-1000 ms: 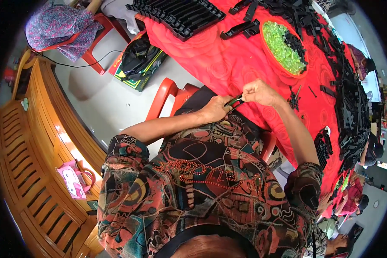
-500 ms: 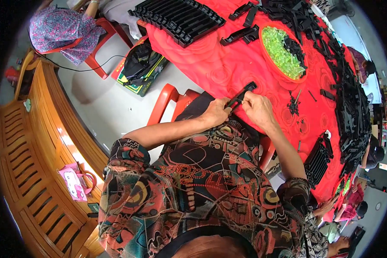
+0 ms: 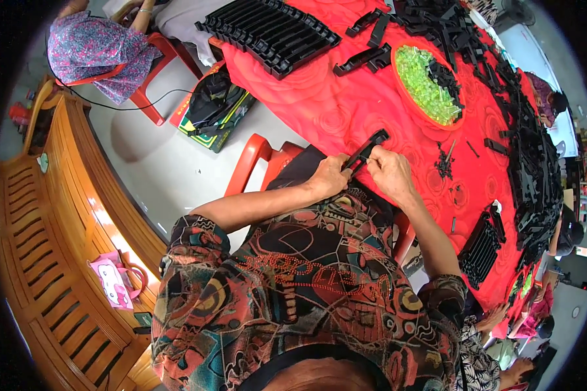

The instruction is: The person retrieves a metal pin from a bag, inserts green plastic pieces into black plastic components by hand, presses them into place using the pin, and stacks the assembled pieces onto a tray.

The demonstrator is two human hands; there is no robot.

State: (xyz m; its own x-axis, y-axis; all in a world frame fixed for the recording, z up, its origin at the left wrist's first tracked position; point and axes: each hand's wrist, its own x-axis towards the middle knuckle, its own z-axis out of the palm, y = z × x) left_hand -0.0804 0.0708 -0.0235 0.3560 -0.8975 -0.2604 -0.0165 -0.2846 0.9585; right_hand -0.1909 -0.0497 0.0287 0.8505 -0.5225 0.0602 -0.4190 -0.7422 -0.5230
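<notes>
A long black plastic part (image 3: 374,141) is held slantwise at the near edge of the red-covered table. My left hand (image 3: 330,176) grips its near end, fingers closed round it. Along its right side, my right hand (image 3: 390,172) has its fingers pinched against the part; whether a small piece sits between them is hidden. Just to the right lies a pile of tiny black pieces (image 3: 445,164). Beyond it stands an orange-rimmed bowl (image 3: 398,85) of small clear yellow-green pieces, with black bits along its right side.
A row of similar black parts (image 3: 267,36) lies at the far left of the table (image 3: 319,98). Loose black parts (image 3: 535,176) heap along the right. A red chair (image 3: 254,156) and a green box (image 3: 218,107) stand left. Other people sit around the table.
The black part has tilted slightly and its far end has dropped a little toward me. Both hands keep nearly the same hold, the right still against its side.
</notes>
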